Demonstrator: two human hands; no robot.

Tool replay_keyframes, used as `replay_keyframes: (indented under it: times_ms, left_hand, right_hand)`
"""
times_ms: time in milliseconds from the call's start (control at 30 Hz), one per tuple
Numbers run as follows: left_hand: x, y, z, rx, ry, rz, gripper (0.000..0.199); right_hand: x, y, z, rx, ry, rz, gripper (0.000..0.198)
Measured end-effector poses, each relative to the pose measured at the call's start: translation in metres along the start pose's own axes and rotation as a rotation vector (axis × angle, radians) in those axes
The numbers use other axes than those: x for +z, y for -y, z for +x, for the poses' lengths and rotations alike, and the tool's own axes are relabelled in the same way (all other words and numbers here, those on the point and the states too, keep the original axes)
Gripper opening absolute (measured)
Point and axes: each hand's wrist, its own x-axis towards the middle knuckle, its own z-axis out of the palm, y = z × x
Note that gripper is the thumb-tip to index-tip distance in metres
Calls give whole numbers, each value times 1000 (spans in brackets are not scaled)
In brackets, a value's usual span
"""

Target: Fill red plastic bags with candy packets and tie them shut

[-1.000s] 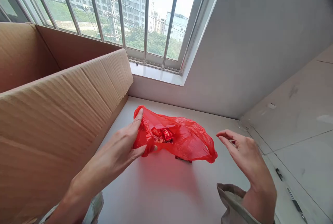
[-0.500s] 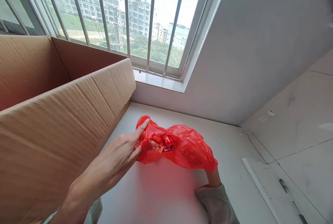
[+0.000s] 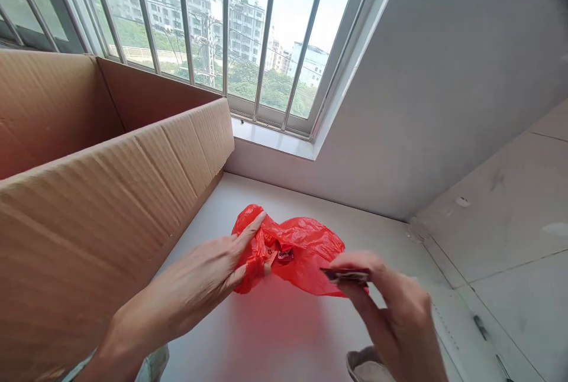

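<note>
Bag (image 3: pixel 313 237), crinkly red plastic, gripped w/ L hand (image 3: pixel 224 261); R hand (image 3: pixel 393 293) pinches flat pkt (image 3: pixel 348 275).

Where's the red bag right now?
In the head view, the red bag is below center, gripped by the left hand, right of the cardboard box.

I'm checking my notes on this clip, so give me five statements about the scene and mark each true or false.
1. The left hand holds the red plastic bag. True.
2. The right hand is empty. False: its fingers pinch a small dark packet.
3. A printed packet shows inside the red plastic bag. True.
4. In the picture, the cardboard box stands right of the red plastic bag. False: it stands to the left.
5. The window has upright bars across it. True.
</note>
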Motion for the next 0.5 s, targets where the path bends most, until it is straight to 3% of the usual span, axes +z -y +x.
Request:
replay_keyframes:
  times_ms: [67,133,233,367,500]
  left_hand:
    - [3,8,-3,10,4,-14,31]
    - [7,17,-6,9,5,-19,32]
    - [11,25,-12,-9,56,-17,31]
    - [7,26,-15,16,89,-2,34]
    - [1,26,-12,33,65,22,40]
  right_hand:
    - [38,7,14,-45,318,-118,20]
    - [72,0,27,6,504,-366,23]
    - [99,-18,36,123,530,-568,25]
    - [86,-30,32,255,525,-617,22]
    - [51,-38,23,204,488,-548,24]
